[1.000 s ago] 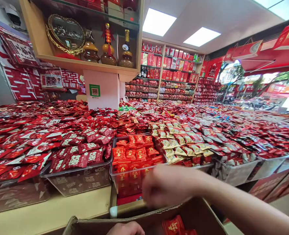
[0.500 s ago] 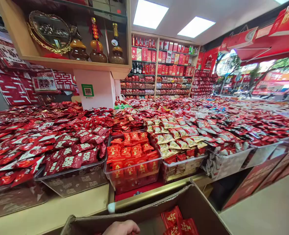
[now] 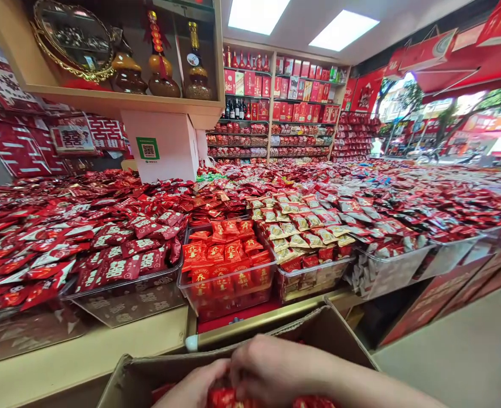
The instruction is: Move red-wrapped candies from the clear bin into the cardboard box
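Observation:
An open cardboard box (image 3: 135, 371) stands at the bottom of the view, with red packets (image 3: 312, 401) inside. My left hand (image 3: 199, 385) is low in the box, its fingers bent against a red packet (image 3: 227, 396). Right beside it, my right hand (image 3: 261, 365) reaches in from the right with curled fingers over the same packet. What the fingertips hold is partly hidden. Just beyond the box, a clear bin (image 3: 229, 283) holds upright red packets with gold lettering.
Clear bins of dark red packets (image 3: 123, 294) and cream-and-red packets (image 3: 314, 272) flank the middle bin. A yellow counter edge (image 3: 84, 351) runs in front. A wooden display case (image 3: 127, 102) overhangs the left side; stocked shelves (image 3: 271, 113) stand behind.
My right hand has come into view and into the box beside my left hand, over the red packets. The camera view has shifted slightly.

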`<action>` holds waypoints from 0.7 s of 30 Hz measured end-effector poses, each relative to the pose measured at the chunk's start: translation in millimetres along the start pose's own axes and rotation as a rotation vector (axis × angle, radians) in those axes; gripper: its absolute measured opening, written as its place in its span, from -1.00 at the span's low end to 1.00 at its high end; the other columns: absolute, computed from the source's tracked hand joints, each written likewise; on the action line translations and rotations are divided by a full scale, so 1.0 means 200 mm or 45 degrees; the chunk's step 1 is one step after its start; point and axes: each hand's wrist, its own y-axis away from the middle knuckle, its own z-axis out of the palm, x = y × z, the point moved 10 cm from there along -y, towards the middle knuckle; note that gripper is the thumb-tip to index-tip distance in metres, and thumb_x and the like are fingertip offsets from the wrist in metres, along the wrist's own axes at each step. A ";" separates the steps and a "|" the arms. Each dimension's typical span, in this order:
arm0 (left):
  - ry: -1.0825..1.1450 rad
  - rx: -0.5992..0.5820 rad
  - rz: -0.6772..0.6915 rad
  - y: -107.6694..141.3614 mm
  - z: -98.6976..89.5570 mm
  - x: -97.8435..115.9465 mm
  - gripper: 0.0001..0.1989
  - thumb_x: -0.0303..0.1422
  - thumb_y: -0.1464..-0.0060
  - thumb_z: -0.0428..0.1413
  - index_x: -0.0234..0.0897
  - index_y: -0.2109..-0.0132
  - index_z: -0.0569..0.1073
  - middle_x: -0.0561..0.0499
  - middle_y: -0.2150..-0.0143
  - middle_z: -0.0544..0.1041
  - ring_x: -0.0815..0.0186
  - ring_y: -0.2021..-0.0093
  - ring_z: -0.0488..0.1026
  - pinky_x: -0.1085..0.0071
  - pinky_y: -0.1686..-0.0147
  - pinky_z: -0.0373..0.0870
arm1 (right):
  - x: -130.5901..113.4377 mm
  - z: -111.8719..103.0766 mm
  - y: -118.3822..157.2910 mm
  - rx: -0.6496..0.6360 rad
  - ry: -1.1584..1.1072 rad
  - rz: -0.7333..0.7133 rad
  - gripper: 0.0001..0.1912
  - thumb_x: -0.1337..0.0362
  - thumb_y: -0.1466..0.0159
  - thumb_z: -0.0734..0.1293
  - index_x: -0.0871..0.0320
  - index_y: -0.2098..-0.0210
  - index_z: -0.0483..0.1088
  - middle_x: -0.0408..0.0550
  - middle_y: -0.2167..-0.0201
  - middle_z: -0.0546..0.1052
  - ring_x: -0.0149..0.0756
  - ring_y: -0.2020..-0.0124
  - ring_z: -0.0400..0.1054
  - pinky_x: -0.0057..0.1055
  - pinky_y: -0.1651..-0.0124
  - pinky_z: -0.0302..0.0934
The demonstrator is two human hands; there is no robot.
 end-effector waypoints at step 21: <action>0.701 0.414 0.002 -0.01 -0.11 0.04 -0.64 -0.22 0.06 0.10 -0.18 0.07 0.41 -0.02 0.15 0.53 0.17 0.23 0.46 0.31 0.26 0.37 | 0.26 -0.16 0.05 0.402 -1.313 0.330 -0.58 0.15 0.16 0.44 0.25 0.42 0.25 -0.21 0.56 0.30 -0.53 0.54 0.13 -0.53 0.47 0.03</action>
